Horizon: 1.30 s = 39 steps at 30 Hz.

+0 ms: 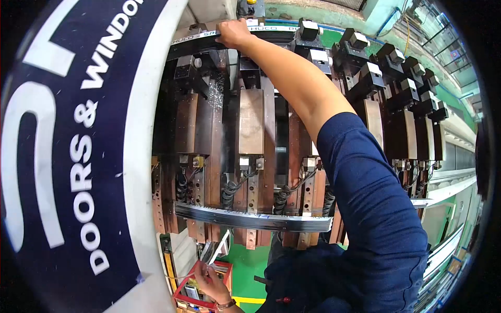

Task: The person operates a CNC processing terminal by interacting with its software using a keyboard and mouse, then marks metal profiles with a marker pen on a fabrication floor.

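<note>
My right hand (233, 34) reaches to the far side of the machine, its fingers closed over a long dark profile (271, 36) with a white printed film strip. Black clamp blocks stand beside that profile. Low in the view is my left hand (211, 284), with a band at the wrist. Its fingers are bent together at a small dark and silvery object, too unclear to name. A second dark profile (250, 219) with printed film lies across the near ends of the machine's supports, above my left hand.
Metal supports with clamps (251, 122) run in a row to the right, with coiled hoses (228, 195) below them. A large lettered panel (78, 156) fills the left side. Near my left hand stands a red-framed rack (228, 271) on the green floor.
</note>
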Each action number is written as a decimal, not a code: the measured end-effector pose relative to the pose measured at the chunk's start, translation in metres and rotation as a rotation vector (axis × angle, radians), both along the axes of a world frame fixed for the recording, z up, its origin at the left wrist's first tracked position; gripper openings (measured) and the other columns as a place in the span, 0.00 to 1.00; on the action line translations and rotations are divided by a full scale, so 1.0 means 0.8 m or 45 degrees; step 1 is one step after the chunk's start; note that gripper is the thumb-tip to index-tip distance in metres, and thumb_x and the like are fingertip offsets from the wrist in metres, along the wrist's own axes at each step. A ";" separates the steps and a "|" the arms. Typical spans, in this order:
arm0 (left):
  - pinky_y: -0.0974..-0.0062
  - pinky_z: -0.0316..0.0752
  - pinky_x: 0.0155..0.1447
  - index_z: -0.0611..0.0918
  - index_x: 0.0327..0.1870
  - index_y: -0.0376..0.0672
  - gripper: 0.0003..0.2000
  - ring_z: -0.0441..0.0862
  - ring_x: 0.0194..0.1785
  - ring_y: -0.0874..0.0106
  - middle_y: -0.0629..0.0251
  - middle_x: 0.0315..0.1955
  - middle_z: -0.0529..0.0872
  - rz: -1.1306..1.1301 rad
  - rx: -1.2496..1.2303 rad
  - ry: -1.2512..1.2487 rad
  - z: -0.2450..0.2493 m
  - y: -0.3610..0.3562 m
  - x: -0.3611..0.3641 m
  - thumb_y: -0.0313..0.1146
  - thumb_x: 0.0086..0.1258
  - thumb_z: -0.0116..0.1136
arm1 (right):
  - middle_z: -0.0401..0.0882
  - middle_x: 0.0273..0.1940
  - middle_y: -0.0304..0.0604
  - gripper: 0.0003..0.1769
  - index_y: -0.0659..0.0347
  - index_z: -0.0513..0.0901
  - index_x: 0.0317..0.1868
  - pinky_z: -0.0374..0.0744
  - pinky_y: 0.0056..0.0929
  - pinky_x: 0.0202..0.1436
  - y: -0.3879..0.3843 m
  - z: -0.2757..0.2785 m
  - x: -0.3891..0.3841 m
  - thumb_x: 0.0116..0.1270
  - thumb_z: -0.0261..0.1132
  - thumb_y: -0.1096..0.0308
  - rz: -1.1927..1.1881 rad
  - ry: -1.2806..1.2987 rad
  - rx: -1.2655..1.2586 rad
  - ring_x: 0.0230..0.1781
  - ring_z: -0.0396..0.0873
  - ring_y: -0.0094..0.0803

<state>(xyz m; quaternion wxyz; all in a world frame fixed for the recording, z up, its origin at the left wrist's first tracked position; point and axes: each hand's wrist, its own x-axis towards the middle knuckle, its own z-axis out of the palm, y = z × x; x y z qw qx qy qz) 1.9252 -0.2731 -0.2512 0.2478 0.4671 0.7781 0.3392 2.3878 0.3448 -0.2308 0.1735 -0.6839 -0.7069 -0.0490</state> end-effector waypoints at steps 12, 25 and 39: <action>0.70 0.78 0.57 0.76 0.64 0.27 0.20 0.83 0.52 0.66 0.53 0.53 0.85 0.023 -0.160 -0.032 -0.005 0.039 0.010 0.29 0.75 0.60 | 0.91 0.39 0.50 0.17 0.57 0.91 0.35 0.58 0.66 0.77 -0.006 0.027 0.036 0.60 0.69 0.52 0.035 -0.308 0.154 0.51 0.87 0.51; 0.67 0.80 0.59 0.78 0.65 0.29 0.20 0.85 0.53 0.65 0.51 0.54 0.87 0.028 -0.056 -0.016 -0.021 0.015 -0.011 0.29 0.76 0.62 | 0.90 0.50 0.45 0.25 0.56 0.90 0.45 0.64 0.62 0.69 0.001 0.036 -0.027 0.62 0.74 0.42 0.010 -0.331 0.047 0.59 0.83 0.45; 0.68 0.80 0.60 0.78 0.64 0.29 0.18 0.84 0.54 0.66 0.52 0.55 0.86 -0.350 -0.235 -0.173 -0.108 -0.057 0.016 0.26 0.76 0.62 | 0.72 0.70 0.53 0.34 0.53 0.80 0.67 0.57 0.70 0.77 -0.403 0.086 0.045 0.63 0.74 0.47 0.309 0.168 0.400 0.77 0.62 0.55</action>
